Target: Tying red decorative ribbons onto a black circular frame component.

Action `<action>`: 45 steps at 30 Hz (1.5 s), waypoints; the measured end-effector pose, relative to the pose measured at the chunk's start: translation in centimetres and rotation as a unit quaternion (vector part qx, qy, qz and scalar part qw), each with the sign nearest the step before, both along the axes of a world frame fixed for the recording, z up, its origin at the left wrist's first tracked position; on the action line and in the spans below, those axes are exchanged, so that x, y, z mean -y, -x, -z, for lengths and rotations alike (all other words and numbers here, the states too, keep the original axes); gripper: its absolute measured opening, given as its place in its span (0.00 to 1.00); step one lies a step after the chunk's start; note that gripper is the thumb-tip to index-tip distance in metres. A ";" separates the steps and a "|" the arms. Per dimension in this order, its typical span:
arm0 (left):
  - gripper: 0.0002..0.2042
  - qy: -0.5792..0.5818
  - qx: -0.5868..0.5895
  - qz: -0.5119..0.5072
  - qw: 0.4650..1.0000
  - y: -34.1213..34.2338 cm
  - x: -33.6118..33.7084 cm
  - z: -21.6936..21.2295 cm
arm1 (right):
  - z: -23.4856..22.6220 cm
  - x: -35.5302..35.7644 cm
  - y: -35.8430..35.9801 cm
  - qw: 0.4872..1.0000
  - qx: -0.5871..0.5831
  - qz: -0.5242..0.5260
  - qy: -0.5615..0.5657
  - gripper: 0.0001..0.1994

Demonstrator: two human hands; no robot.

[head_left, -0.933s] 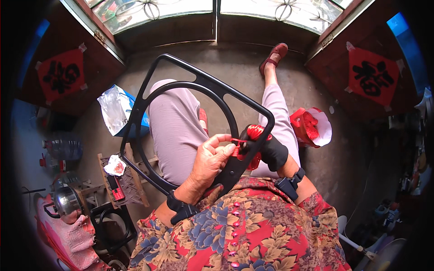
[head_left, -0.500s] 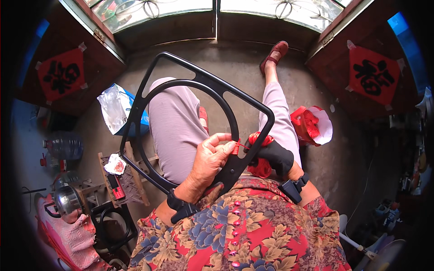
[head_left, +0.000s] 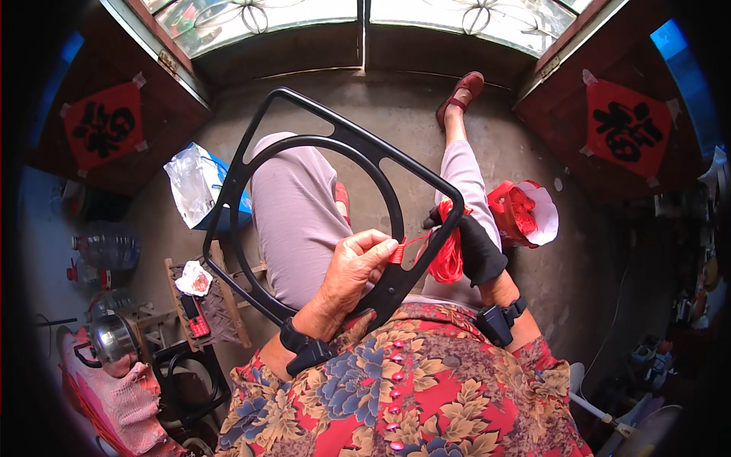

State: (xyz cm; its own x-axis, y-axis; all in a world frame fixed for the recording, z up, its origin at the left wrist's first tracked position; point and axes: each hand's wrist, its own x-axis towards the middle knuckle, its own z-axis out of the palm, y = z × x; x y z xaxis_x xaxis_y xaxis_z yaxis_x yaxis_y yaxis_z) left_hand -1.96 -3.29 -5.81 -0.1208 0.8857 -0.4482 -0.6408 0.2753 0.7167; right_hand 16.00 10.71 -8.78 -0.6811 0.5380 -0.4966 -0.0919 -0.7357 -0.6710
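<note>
A black frame (head_left: 344,131), four-sided outside with a round ring inside, rests tilted across my lap. Red cord (head_left: 397,254) is wound in tight turns around the ring's right lower part. My bare left hand (head_left: 356,266) pinches the ring at these turns, thumb and fingers closed on it. On the other side of the frame's right bar, my right hand (head_left: 478,251) in a black glove grips a looped hank of red cord (head_left: 447,259). A thin strand runs from the windings toward that hank. The bar hides part of the right fingers.
A red and white bag (head_left: 525,212) with red material inside stands right of my leg. To the left are a blue and white bag (head_left: 199,183) and a small stool (head_left: 217,312) bearing a red phone (head_left: 198,324) and crumpled white paper. A metal kettle (head_left: 114,343) stands lower left.
My right hand has shifted slightly up and outward with the hank, which now hangs in longer loops. More strand shows between windings and hank. The left hand stays on the ring.
</note>
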 end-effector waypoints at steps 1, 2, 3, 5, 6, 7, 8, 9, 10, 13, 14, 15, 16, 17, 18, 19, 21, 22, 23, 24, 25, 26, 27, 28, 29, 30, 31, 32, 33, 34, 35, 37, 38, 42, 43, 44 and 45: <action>0.04 -0.001 -0.001 0.000 1.000 0.0 0.0 0.0 | -0.6 -0.3 0.5 0.996 0.052 -0.007 -0.068 0.17; 0.04 0.001 0.005 0.002 1.000 -0.1 0.0 -0.1 | -0.7 -0.3 1.0 0.944 0.158 -0.014 -0.290 0.16; 0.04 0.003 0.011 0.005 1.000 -0.2 0.0 -0.2 | -0.8 -0.2 1.5 0.833 0.255 -0.018 -0.492 0.15; 0.04 -0.006 0.026 0.015 1.000 -0.3 0.1 0.3 | -0.8 -0.7 3.3 0.804 0.246 0.034 -0.540 0.15; 0.06 -0.010 0.033 0.013 0.999 -0.7 0.0 0.6 | -0.3 -1.2 4.5 0.781 0.189 0.064 -0.592 0.13; 0.07 -0.013 0.040 0.014 0.999 -1.0 -0.1 0.8 | 0.7 -1.7 5.3 0.752 0.132 0.096 -0.639 0.12; 0.08 -0.014 0.067 0.026 0.997 -1.2 -0.2 0.9 | 2.0 -1.6 5.7 0.806 0.087 0.064 -0.582 0.09; 0.08 -0.015 0.065 0.026 0.997 -1.0 -0.1 0.8 | 2.3 -0.7 6.9 0.975 -0.027 0.066 -0.209 0.10; 0.08 -0.018 0.081 0.042 0.996 -0.8 0.0 0.7 | 0.9 0.3 8.3 0.993 -0.081 0.050 -0.075 0.12; 0.10 -0.043 0.007 0.042 0.998 -0.9 0.2 1.1 | -1.5 1.1 8.6 0.968 -0.210 -0.100 0.088 0.22; 0.11 -0.029 0.061 -0.028 0.997 -1.3 0.8 0.8 | -0.4 0.3 8.5 0.927 -0.280 -0.172 0.181 0.26; 0.12 -0.013 0.115 -0.100 0.988 -1.6 1.2 -0.4 | -2.0 0.4 8.4 0.908 -0.319 -0.198 0.187 0.31; 0.11 -0.047 0.124 -0.042 0.990 -1.2 0.6 -0.3 | -2.3 0.7 8.2 0.906 -0.325 -0.176 0.206 0.29; 0.11 -0.046 0.125 -0.044 0.990 -1.1 0.7 0.3 | -2.6 1.0 8.0 0.904 -0.330 -0.153 0.225 0.27; 0.12 -0.077 0.084 -0.013 0.993 -1.0 0.6 0.7 | -2.8 1.0 7.8 0.908 -0.330 -0.145 0.214 0.27; 0.13 -0.107 0.042 0.018 0.993 -0.9 0.5 0.8 | -3.2 1.1 7.4 0.914 -0.324 -0.144 0.197 0.26; 0.12 -0.087 0.015 0.021 0.996 -1.0 0.5 0.6 | -3.5 1.2 6.7 0.922 -0.316 -0.148 0.168 0.26; 0.12 -0.087 0.023 0.014 0.996 -1.0 0.5 0.4 | -3.7 1.2 6.5 0.925 -0.311 -0.152 0.155 0.26; 0.12 -0.088 0.031 0.007 0.996 -1.0 0.4 0.1 | -4.0 1.1 6.4 0.929 -0.305 -0.157 0.136 0.26; 0.12 -0.077 0.010 -0.015 0.997 -1.3 0.3 -0.4 | -4.4 1.1 6.4 0.934 -0.293 -0.165 0.117 0.25; 0.12 -0.077 0.010 -0.016 0.997 -1.0 0.3 -0.5 | -4.8 0.9 6.5 0.940 -0.279 -0.172 0.090 0.25; 0.12 -0.056 0.005 0.009 0.998 -0.6 0.5 -0.7 | -5.0 0.6 6.5 0.947 -0.261 -0.177 0.062 0.25; 0.11 -0.035 0.000 0.032 0.999 -0.4 0.6 -0.8 | -5.1 0.3 6.4 0.951 -0.245 -0.182 0.043 0.25; 0.10 -0.034 -0.005 -0.004 0.999 -1.0 0.4 -1.4 | -5.1 -0.1 5.8 0.957 -0.217 -0.190 0.038 0.23; 0.10 -0.033 -0.007 -0.006 0.999 -0.7 0.5 -1.4 | -5.1 0.0 5.5 0.956 -0.218 -0.192 0.039 0.23; 0.10 -0.034 -0.066 -0.005 0.997 0.0 0.9 -1.4 | -5.2 0.4 5.2 0.979 -0.148 -0.135 -0.030 0.22; 0.09 -0.035 -0.126 -0.004 0.991 0.4 1.1 -1.3 | -5.4 0.7 5.1 0.989 -0.076 -0.077 -0.099 0.21; 0.08 -0.052 -0.155 -0.038 0.986 0.3 1.0 -1.2 | -5.6 0.9 5.6 0.989 -0.100 -0.038 -0.104 0.18; 0.08 -0.027 -0.161 -0.020 0.986 0.7 0.4 -2.3 | -4.1 0.9 4.9 0.969 -0.084 0.000 -0.233 0.18; 0.08 -0.015 -0.149 -0.008 0.989 1.0 0.3 -2.5 | -2.0 -0.3 3.9 0.978 -0.191 0.061 -0.060 0.18; 0.08 -0.003 -0.137 0.002 0.991 1.2 0.2 -2.4 | -0.4 -1.5 2.8 0.943 -0.289 0.119 0.115 0.19; 0.09 0.001 -0.102 -0.006 0.995 1.3 0.3 -1.7 | -3.4 -1.7 1.4 0.948 -0.198 0.235 0.084 0.17; 0.09 0.004 -0.065 -0.012 0.998 1.3 0.4 -1.2 | -4.3 -1.7 0.5 0.948 -0.198 0.235 0.086 0.17; 0.09 0.006 -0.037 -0.023 0.999 1.1 0.4 -0.1 | -6.0 -1.6 -5.2 0.880 -0.421 0.188 0.113 0.13; 0.08 0.005 -0.023 -0.026 0.999 1.0 0.4 0.0 | -7.5 -1.3 -5.6 0.883 -0.427 0.171 0.098 0.12; 0.08 0.004 -0.008 -0.031 0.999 1.0 0.5 -0.1 | -8.3 -0.7 -6.4 0.894 -0.387 0.209 0.088 0.12; 0.08 0.007 -0.017 -0.034 0.999 0.8 0.6 -0.4 | -6.3 -1.4 -8.1 0.896 -0.401 0.177 0.076 0.12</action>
